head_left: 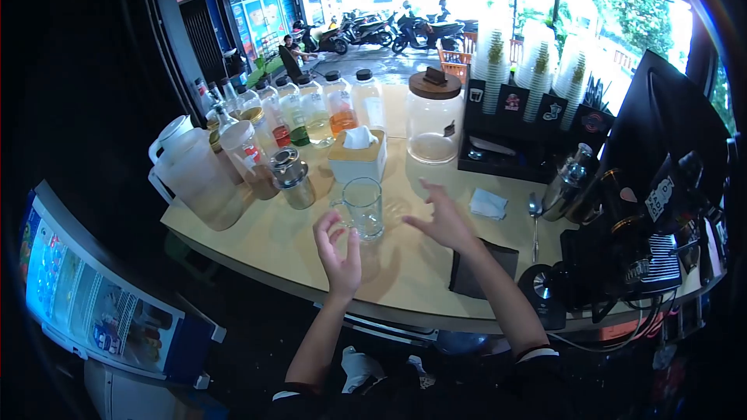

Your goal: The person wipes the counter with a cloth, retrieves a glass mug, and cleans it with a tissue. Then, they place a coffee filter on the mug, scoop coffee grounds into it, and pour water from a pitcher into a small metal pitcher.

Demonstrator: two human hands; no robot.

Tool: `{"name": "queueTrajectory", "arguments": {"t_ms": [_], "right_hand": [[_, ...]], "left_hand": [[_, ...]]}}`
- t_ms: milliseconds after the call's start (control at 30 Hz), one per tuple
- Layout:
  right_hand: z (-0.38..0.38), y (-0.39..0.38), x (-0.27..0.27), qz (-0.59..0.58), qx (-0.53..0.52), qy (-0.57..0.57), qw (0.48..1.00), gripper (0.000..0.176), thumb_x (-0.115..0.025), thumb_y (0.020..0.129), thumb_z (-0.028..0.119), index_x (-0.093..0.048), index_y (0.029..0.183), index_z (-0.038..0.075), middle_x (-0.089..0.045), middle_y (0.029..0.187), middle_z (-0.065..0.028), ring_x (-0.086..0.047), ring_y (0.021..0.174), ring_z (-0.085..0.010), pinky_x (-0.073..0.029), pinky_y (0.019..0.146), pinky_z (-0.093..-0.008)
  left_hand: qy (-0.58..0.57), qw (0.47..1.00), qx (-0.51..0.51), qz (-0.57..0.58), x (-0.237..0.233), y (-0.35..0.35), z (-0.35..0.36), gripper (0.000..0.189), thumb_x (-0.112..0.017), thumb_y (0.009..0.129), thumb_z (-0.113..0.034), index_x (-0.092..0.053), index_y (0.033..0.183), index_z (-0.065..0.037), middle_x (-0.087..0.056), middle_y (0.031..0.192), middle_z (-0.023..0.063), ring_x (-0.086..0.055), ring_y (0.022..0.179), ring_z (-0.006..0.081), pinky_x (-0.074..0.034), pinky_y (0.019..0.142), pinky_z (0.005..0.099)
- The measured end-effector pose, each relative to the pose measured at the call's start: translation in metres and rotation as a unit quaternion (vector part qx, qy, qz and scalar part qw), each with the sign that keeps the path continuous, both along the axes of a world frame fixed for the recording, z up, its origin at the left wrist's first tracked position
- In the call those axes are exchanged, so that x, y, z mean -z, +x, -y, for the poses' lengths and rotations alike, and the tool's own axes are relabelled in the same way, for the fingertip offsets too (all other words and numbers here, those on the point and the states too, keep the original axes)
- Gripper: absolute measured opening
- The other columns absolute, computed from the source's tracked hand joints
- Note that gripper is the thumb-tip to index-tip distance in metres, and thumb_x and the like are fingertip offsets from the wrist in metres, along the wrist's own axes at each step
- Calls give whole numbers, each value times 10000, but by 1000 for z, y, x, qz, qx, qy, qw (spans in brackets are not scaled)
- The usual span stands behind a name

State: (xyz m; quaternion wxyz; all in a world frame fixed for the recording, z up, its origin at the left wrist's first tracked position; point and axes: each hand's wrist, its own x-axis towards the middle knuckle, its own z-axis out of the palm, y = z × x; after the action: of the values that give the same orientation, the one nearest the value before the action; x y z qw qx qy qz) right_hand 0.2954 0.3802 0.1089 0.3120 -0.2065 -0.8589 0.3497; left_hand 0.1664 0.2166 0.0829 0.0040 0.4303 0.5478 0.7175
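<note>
A clear glass mug [363,207], likely rigid, slick and breakable, stands on a pale counter [416,284] between an empty, loosely curled left hand [340,263] at its handle [338,204], seemingly the surest hold, contact unclear, and an empty, wide-spread right hand [449,224] clear of the mug.
</note>
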Motion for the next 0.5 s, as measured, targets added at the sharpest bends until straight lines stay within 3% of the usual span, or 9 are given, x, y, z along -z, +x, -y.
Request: {"name": "queueTrajectory", "arguments": {"t_ms": [67,100,133,200,233,300,433,500], "right_hand": [[12,-26,6,13,-30,-10,999,780,-739,729,289,-312,1319,9,-353,1312,-216,-416,1186,-330,-441,899,-415],[17,-37,10,27,-55,-18,998,789,-745,726,300,-311,1322,19,-357,1330,-209,-420,1191,-321,-461,878,-404],[19,-48,13,26,-62,-18,998,789,-745,726,300,-311,1322,19,-357,1330,-209,-420,1191,-321,-461,878,-404],[23,-67,14,6,-80,-110,991,816,-763,702,303,-311,1328,39,-378,1334,-207,-423,1197,-326,-453,891,-412],[26,-73,13,5,-86,-109,990,816,-763,702,303,-311,1328,39,-378,1334,-207,-423,1197,-326,-453,891,-412],[34,-77,9,4,-65,-150,987,810,-764,701,288,-313,1327,39,-422,1301,-192,-452,1169,-320,-442,900,-431],[44,-79,-4,38,-47,-111,992,815,-772,687,265,-317,1324,38,-413,1305,-169,-443,1170,-301,-412,932,-438],[41,-83,-8,-43,10,15,999,802,-777,669,233,-338,1313,46,-404,1306,-146,-431,1170,-276,-382,960,-425]], "left_hand": [[10,995,-96,9,-5,-12,-2,439,-528,870,-106,-378,1274,-20,-413,1268,137,-396,1196,218,-329,968,357],[-16,997,-74,13,4,-24,-3,502,-499,898,-155,-305,1336,-6,-366,1327,168,-323,1270,262,-251,1036,372],[-16,996,-82,12,16,-37,-6,502,-499,898,-155,-305,1336,-6,-366,1327,168,-323,1270,262,-251,1036,372],[-113,992,-43,-44,30,-59,-7,517,-469,918,-184,-271,1351,17,-334,1364,184,-302,1291,273,-236,1052,364],[-125,991,49,27,30,-67,-6,525,-455,927,-203,-258,1354,28,-322,1373,198,-308,1289,277,-229,1058,358],[-110,991,65,34,32,-73,-4,521,-460,925,-201,-265,1350,30,-328,1371,197,-313,1287,275,-235,1055,355],[-110,986,110,55,26,-98,14,522,-479,917,-196,-268,1353,-3,-369,1340,175,-348,1259,265,-262,1040,369],[-115,984,115,69,24,-116,24,520,-487,913,-189,-271,1353,-17,-384,1325,167,-362,1246,258,-276,1032,376]]}}
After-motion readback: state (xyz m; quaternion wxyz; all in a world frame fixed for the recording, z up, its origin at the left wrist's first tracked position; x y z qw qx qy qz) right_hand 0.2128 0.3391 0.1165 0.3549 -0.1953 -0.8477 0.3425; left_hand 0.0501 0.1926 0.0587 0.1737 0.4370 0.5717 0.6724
